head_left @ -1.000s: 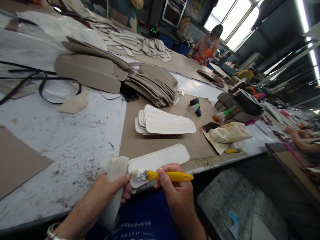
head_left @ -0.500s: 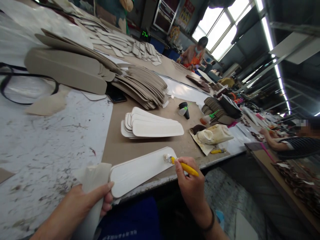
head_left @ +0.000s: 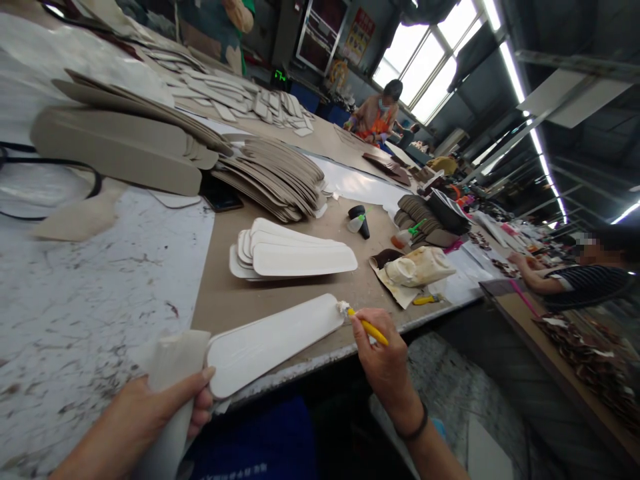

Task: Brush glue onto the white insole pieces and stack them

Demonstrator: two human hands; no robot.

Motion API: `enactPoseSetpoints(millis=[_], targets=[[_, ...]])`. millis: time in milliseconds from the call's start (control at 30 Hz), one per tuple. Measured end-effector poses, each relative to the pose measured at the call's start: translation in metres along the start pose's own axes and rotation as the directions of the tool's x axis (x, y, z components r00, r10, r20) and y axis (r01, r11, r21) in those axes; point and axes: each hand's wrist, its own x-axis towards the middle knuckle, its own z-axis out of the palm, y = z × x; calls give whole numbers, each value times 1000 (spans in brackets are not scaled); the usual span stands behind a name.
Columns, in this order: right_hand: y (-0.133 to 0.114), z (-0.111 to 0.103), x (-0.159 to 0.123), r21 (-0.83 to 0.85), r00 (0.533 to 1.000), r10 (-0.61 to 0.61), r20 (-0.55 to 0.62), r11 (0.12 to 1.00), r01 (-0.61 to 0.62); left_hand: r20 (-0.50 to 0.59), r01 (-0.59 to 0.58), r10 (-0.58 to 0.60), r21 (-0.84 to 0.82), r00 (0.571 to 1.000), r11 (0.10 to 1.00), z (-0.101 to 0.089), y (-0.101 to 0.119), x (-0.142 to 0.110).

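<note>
A long white panel [head_left: 273,347] with rounded ends lies slantwise near the table's front edge. My right hand [head_left: 383,353] is closed around a brush [head_left: 373,331] with a yellow handle. Its whitish bristles touch the panel's far right end. My left hand [head_left: 165,407] grips a curled pale grey sheet [head_left: 177,360], the thumb resting at the panel's left end. Whether the sheet joins the panel, I cannot tell. Just behind lies a fanned stack of similar white pieces [head_left: 305,257].
Behind are fanned taupe pieces [head_left: 280,173] and a larger taupe stack [head_left: 125,143]. To the right stand a glue-stained container [head_left: 425,265], a second yellow brush [head_left: 425,300] and small bottles [head_left: 356,223]. One person [head_left: 377,117] works across the table, another [head_left: 580,280] at right.
The brush in my right hand has moved along the white panel to its right tip. My left hand keeps its hold on the sheet. The whole view has shifted slightly.
</note>
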Motion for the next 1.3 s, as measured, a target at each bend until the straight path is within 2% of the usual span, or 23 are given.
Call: enactPoseSetpoints(millis=[67, 167, 367, 500, 633, 733, 867, 933, 967, 1033, 1167, 1200, 1267, 1300], targets=[[-10, 4, -5, 13, 999, -9, 33, 1000, 9, -20, 2, -1, 27, 1000, 1000, 1, 1, -1], [-31, 10, -8, 152, 997, 21, 76, 988, -32, -3, -22, 22, 15, 1000, 1000, 1, 2, -2], [-66, 11, 11, 424, 974, 184, 130, 878, -222, 18, -197, 197, 34, 980, 980, -10, 16, -19], [-86, 21, 25, 597, 936, 124, 330, 741, -309, 60, -212, 217, -74, 974, 974, -20, 27, -35], [-115, 44, 30, 598, 814, 67, 576, 644, -477, 109, -199, 228, -227, 968, 953, -25, 30, -49], [-137, 65, 30, 573, 707, 35, 707, 558, -600, 174, -144, 192, -257, 966, 956, -25, 27, -59], [-155, 79, 28, 473, 495, 5, 869, 288, -833, 155, -140, 169, -183, 973, 973, -20, 25, -67], [-158, 80, 26, 441, 451, -7, 892, 223, -869, 124, -127, 144, -132, 982, 983, -16, 24, -68], [-159, 79, 25, 446, 458, -3, 889, 233, -864, 114, -119, 133, -117, 985, 986, -15, 24, -68], [-157, 76, 23, 479, 508, 19, 861, 307, -822, 123, -123, 138, -120, 983, 985, -15, 22, -68], [-149, 75, 17, 550, 686, 67, 725, 543, -635, 150, -147, 179, -200, 972, 969, -18, 14, -65], [-147, 76, 15, 557, 720, 82, 689, 575, -599, 143, -143, 177, -221, 974, 965, -18, 12, -63], [-145, 80, 12, 573, 738, 128, 662, 548, -609, 126, -129, 167, -270, 978, 954, -17, 9, -60], [-144, 83, 10, 578, 716, 155, 681, 487, -655, 121, -128, 170, -298, 978, 946, -15, 8, -58]])
